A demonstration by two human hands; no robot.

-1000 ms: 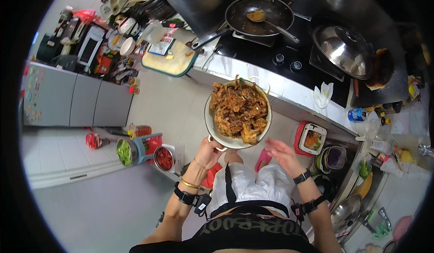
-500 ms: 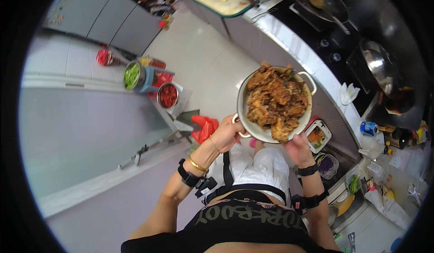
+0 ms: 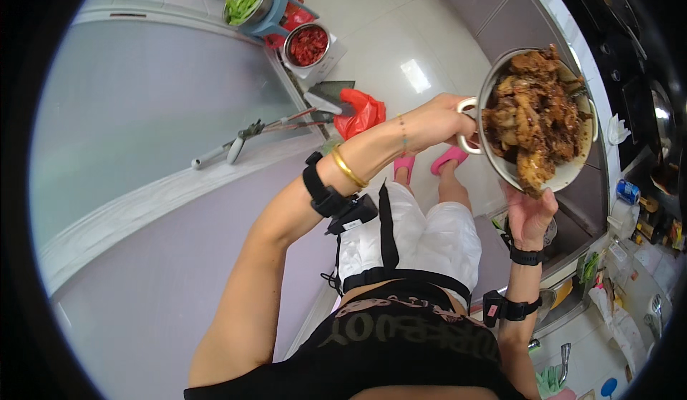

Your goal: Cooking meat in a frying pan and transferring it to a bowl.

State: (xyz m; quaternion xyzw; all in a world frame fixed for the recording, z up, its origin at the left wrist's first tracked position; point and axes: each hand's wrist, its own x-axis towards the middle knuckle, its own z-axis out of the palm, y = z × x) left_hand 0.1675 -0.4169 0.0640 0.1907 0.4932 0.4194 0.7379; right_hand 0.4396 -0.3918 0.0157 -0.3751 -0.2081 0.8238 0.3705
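Note:
I hold a cream-white pot (image 3: 567, 177) with two loop handles, heaped with brown, sauced chunks of cooked meat (image 3: 537, 117). My left hand (image 3: 452, 122) is closed at the loop handle on its left side, with some fingers hidden behind the rim. Below the pot's near edge, my right hand (image 3: 531, 215) bears it from underneath. The right thumb shows beside the rim, while the other fingers are partly hidden by the pot. A few meat pieces hang over the near rim. The pot hovers in front of the counter edge, to the right of my legs.
To the right runs the counter with a black stove (image 3: 608, 38), a crumpled white tissue (image 3: 617, 129) and a blue can (image 3: 627, 192). At the far left stand a bowl of green vegetables (image 3: 245, 3) and a bowl of red pieces (image 3: 308, 45). A red plastic bag (image 3: 361, 112) lies on the floor.
The pot has moved right and away from my body, with both hands still on it. My view has shifted, so the stove sits nearer the right rim and my pink slippers show more.

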